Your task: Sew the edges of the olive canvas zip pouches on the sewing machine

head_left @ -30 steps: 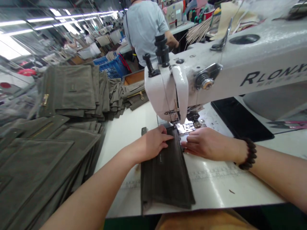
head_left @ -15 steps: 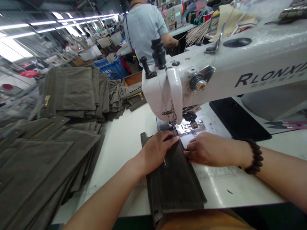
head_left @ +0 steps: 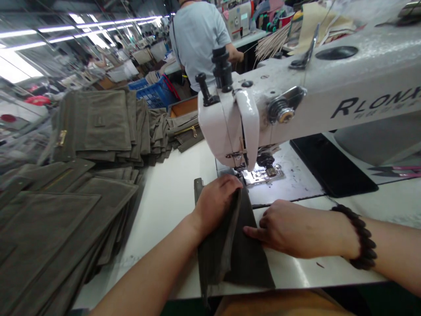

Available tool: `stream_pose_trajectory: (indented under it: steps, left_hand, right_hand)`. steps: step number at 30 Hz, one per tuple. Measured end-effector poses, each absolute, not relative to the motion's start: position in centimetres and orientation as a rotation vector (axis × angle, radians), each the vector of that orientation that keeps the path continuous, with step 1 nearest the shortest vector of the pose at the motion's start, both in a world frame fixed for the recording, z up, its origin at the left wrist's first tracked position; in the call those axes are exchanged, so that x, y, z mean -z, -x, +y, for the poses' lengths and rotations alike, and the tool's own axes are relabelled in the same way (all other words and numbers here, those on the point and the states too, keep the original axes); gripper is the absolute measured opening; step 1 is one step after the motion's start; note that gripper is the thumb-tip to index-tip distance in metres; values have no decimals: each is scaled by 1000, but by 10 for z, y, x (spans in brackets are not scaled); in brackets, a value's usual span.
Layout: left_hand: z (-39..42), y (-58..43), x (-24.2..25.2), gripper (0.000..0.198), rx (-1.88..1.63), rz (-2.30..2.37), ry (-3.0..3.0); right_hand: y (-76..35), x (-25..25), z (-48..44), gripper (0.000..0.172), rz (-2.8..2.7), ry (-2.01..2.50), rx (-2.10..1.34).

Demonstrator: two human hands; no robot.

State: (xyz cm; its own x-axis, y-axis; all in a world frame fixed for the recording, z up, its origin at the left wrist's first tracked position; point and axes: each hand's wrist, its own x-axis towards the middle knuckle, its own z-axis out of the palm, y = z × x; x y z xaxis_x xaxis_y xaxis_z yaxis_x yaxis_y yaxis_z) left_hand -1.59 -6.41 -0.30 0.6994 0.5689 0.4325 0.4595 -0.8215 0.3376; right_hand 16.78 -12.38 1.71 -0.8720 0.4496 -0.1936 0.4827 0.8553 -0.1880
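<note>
A dark olive fabric piece (head_left: 250, 259), folded in layers, lies on the sewing table in front of the sewing machine (head_left: 226, 127). Its far end is close to the lit presser foot area. My left hand (head_left: 217, 199) is closed on the upper layer near the machine head, raising that layer's edge so it stands up in a fold. My right hand (head_left: 289, 228), wearing a dark bead bracelet, rests to the right. One stretched-out digit touches the lower layer, while the other fingers are bent and hold nothing that shows.
Stacks of olive fabric panels (head_left: 101, 127) and more panels (head_left: 42, 232) with zippers are on the left. A black phone-like slab (head_left: 333, 164) and pink-handled snips (head_left: 394, 171) lie right. Behind are a blue crate (head_left: 153, 94) and a person in a light shirt (head_left: 200, 41).
My left hand has lifted the upper layer's right edge and folded it leftward, uncovering the layer below. My right hand has moved nearer to me, from the piece's edge onto the lower layer.
</note>
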Motion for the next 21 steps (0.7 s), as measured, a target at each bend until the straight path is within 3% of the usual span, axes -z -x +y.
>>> stream_pose_trajectory:
  steps: [3, 21]
  left_hand:
    - [-70, 10, 3, 19, -770, 795, -2765]
    - [-68, 9, 13, 21, -531, 685, -2854]
  right_hand:
    - [-168, -17, -123, 17, 2868, -678, 417]
    - [-168, -11, -124, 24, 3008, -739, 461]
